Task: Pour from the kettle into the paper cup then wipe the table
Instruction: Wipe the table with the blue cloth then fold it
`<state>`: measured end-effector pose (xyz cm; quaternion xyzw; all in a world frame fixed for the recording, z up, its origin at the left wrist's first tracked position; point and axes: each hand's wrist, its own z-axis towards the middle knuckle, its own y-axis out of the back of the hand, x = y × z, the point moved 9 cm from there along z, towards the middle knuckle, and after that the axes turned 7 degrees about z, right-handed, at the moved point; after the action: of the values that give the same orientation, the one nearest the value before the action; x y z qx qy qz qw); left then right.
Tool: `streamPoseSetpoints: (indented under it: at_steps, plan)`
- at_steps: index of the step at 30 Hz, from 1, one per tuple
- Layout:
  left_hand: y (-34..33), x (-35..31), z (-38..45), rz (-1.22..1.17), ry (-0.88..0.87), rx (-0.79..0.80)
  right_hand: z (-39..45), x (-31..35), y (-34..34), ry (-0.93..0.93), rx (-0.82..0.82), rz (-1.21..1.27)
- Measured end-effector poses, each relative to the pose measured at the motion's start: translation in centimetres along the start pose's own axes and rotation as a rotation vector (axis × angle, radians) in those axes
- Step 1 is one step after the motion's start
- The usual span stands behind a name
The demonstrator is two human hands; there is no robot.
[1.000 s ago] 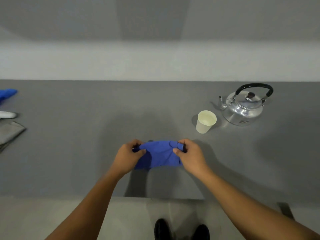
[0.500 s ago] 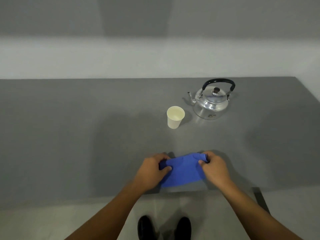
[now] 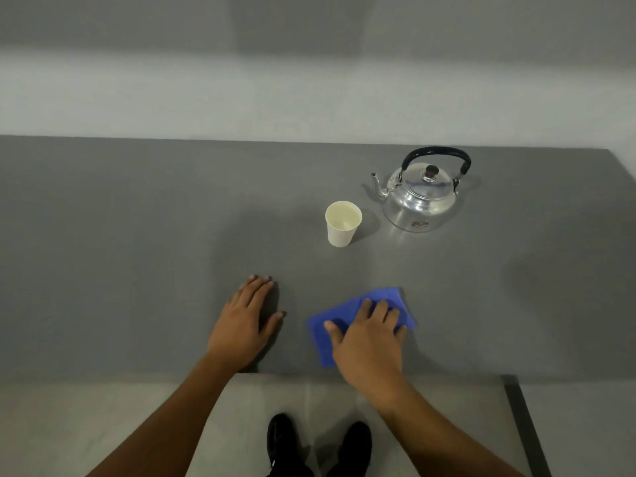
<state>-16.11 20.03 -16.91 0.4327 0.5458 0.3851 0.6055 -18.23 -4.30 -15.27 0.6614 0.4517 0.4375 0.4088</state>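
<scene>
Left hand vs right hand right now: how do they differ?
The left hand lies flat on the bare table, touching nothing else; the right hand is pressed palm-down on the blue cloth. The left hand's fingers are together, the right hand's spread. The right hand sits nearer the paper cup and kettle. Both are palm-down near the table's front edge.

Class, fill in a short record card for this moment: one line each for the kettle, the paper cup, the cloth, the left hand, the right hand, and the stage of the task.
kettle: steel kettle upright on the table, lid on, spout toward the cup
paper cup: paper cup upright, left of and nearer than the kettle, apart from it
cloth: blue cloth flat near the table's front edge
left hand: left hand open, flat on bare table
right hand: right hand spread, pressing on the cloth
stage: wiping
</scene>
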Motion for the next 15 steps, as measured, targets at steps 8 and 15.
streamPoseSetpoints:
  at_steps: [8,15]
  plan:
    - [-0.2,0.2,-0.2,0.062,0.001,-0.008,-2.0,0.4,-2.8,0.223,0.012,-0.002]
    - [-0.3,0.2,-0.3,0.062,-0.008,-0.009,0.1,-8.5,0.4,0.266,-0.057,0.113]
